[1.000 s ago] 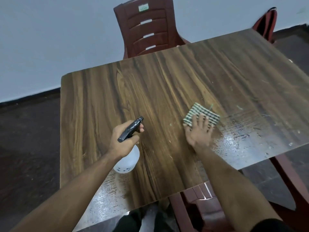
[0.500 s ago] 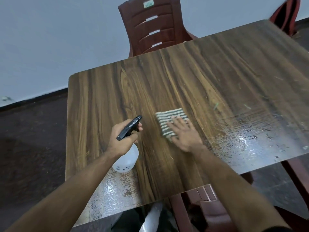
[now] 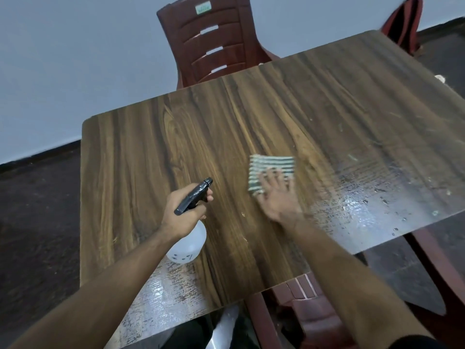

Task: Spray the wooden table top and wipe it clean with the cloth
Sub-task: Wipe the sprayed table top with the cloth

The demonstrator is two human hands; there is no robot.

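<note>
A wooden table top (image 3: 156, 152) fills the room's middle, set against a pale wall with a dark floor around it. The right hand (image 3: 278, 197) lies flat with straight, spread fingers pressing a folded striped cloth (image 3: 270, 165) onto the wood near the table's centre; both are blurred. The left hand (image 3: 182, 214) is wrapped round the neck of a spray bottle (image 3: 187, 244), its black nozzle (image 3: 195, 195) pointing away across the table, white body hanging below the fist. Wet, shiny patches spread over the near right part and the near left edge. A dark red plastic chair (image 3: 214, 44) stands at the far side.
</note>
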